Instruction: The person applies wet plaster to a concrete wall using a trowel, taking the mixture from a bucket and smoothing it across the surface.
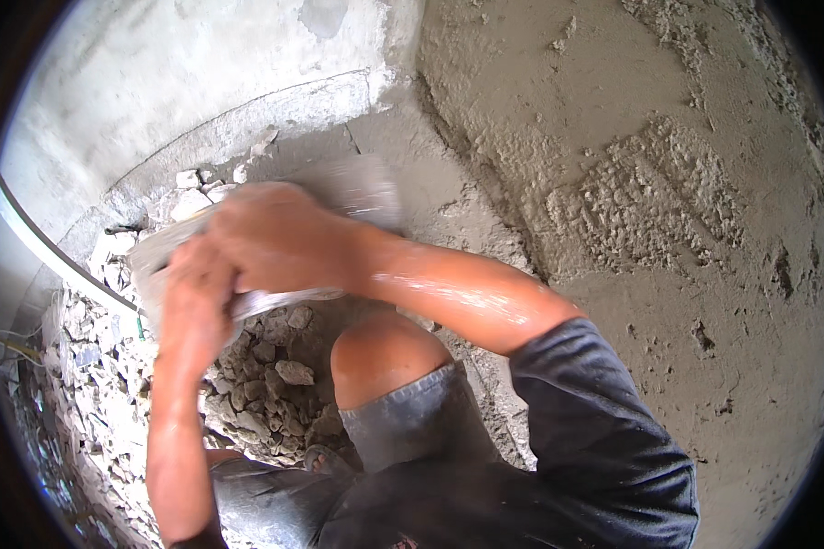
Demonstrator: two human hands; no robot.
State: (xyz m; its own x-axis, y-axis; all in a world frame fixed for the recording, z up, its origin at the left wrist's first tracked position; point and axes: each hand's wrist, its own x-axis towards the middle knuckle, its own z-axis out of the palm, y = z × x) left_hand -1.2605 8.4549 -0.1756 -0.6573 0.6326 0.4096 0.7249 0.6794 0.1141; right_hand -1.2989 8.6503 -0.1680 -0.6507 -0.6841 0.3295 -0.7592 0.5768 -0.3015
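Both my hands are together at the centre left, above the rubble by the wall's foot. My right hand (279, 236) is closed around the hidden handle of what looks like a plastering trowel (362, 188), its flat grey blade smeared by motion. Just below and left of it, my left hand (197, 279) is closed against it, fingers curled, their grip mostly hidden. Flat grey plate also shows beside the left hand and below both hands. Whether this is one long blade or two tools, I cannot tell. Both forearms look wet.
Wet grey mortar (558, 119) covers the surface on the right, with a rough patch (655, 197). A pale wall (211, 64) rises at the back left. Broken stones (265, 384) lie under my arms, near my bent knee (384, 357). A curved white strip (55, 252) runs along the left.
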